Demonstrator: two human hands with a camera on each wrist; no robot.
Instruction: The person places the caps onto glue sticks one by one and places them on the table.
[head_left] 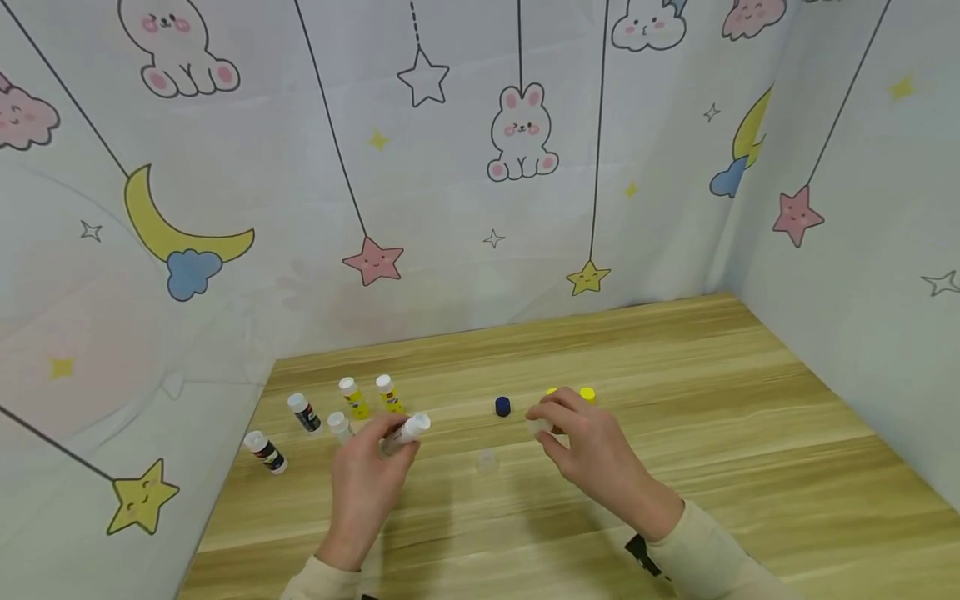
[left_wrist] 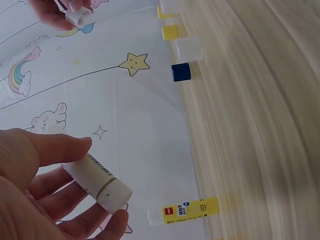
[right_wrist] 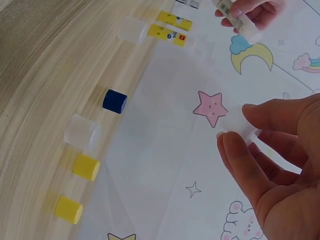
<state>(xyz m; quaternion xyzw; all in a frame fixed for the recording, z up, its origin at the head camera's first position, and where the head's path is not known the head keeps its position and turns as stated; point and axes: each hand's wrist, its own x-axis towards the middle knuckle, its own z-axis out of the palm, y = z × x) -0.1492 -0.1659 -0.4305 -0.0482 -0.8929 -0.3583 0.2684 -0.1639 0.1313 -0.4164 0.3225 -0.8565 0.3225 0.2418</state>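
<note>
My left hand [head_left: 371, 471] holds a white glue stick [left_wrist: 97, 180] with a barcode on its side, tilted above the table, its white end outward. Between the thumb and fingers of my right hand [head_left: 600, 450] is a small translucent cap [right_wrist: 242, 131], pinched in the air. Loose caps lie on the table near the right hand: a dark blue cap [head_left: 502, 407], a translucent cap [head_left: 487, 461], another translucent cap [right_wrist: 82, 133] and two yellow caps [right_wrist: 86, 166]. The right hand partly hides one yellow cap in the head view.
Other glue sticks stand at the left: two with black labels [head_left: 306, 414], two yellow ones [head_left: 354, 400] and a whitish one [head_left: 341, 427] partly behind the left hand. A printed cloth [head_left: 450, 192] hangs along the back and sides of the wooden table [head_left: 712, 358].
</note>
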